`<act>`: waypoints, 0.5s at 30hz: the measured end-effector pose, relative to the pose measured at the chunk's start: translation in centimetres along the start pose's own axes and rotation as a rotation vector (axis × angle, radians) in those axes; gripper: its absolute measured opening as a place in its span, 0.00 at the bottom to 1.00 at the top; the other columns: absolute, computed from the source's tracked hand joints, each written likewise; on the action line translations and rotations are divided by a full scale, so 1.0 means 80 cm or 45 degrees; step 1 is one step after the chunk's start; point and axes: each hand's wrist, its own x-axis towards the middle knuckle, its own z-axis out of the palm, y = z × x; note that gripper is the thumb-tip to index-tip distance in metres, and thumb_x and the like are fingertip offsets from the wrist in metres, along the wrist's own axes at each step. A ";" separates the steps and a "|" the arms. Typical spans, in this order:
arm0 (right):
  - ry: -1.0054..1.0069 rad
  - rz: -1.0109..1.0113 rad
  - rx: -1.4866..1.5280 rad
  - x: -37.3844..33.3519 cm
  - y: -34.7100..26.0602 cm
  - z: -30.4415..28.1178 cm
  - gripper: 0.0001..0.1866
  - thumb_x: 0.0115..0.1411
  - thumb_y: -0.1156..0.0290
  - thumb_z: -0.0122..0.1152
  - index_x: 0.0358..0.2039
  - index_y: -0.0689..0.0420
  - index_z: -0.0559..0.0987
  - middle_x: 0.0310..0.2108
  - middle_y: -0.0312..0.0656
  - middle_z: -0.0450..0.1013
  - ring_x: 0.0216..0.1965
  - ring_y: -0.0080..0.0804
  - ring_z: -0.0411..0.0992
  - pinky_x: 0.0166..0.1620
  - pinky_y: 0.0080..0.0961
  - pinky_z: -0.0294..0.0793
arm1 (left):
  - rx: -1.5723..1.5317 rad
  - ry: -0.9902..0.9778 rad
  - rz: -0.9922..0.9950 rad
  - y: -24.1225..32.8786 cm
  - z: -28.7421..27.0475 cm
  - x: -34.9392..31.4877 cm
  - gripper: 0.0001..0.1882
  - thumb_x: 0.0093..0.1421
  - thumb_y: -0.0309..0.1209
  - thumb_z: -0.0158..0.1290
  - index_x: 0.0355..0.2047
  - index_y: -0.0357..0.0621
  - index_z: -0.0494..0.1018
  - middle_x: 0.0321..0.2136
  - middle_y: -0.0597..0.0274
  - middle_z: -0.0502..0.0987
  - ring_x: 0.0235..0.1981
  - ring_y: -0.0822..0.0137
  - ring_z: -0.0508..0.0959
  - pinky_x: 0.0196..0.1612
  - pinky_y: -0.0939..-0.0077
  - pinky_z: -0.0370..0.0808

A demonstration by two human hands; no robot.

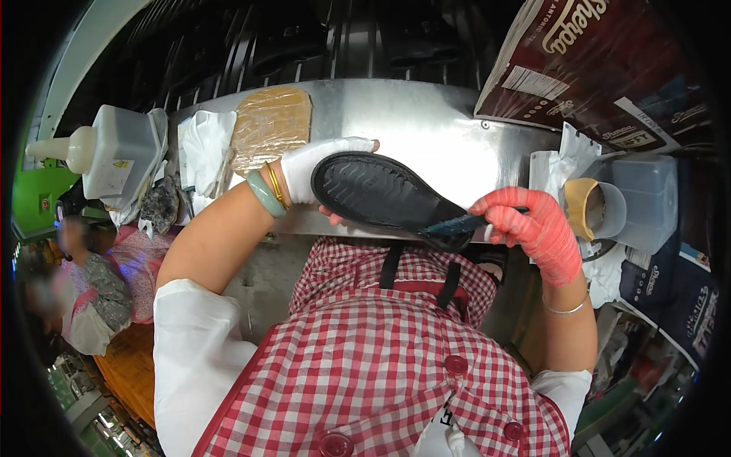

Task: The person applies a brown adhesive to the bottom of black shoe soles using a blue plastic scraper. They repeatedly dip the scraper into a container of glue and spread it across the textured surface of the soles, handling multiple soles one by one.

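Observation:
A black shoe sole [373,186] is held tilted over the near edge of the metal table, its hollow, ridged inner face turned up. My left hand [304,169], in a white glove with bare fingertips, grips it from beneath at the wide toe end. At the narrow heel end is my right hand [533,228], in a pinkish-red glove. Its fingers are pinched on a slim dark brush [457,223], whose bluish flat end lies against the sole. Part of the brush handle is hidden by the fingers.
Along the metal table [396,114] lie a tan block in clear wrap [272,126] and white cloths [205,145]. A white squeeze bottle [126,152] stands left. At right are a large maroon printed bag [563,84] and a clear plastic tub [647,202]. Another person [99,282] is far left.

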 end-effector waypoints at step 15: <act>-0.009 -1.299 -0.735 -0.036 -0.013 0.075 0.16 0.44 0.71 0.69 0.36 0.56 0.79 0.36 0.43 0.76 0.36 0.38 0.75 0.38 0.27 0.75 | 0.050 -0.020 0.194 -0.032 0.050 -0.014 0.33 0.62 0.55 0.36 0.31 0.32 0.73 0.14 0.50 0.74 0.09 0.64 0.72 0.08 0.81 0.63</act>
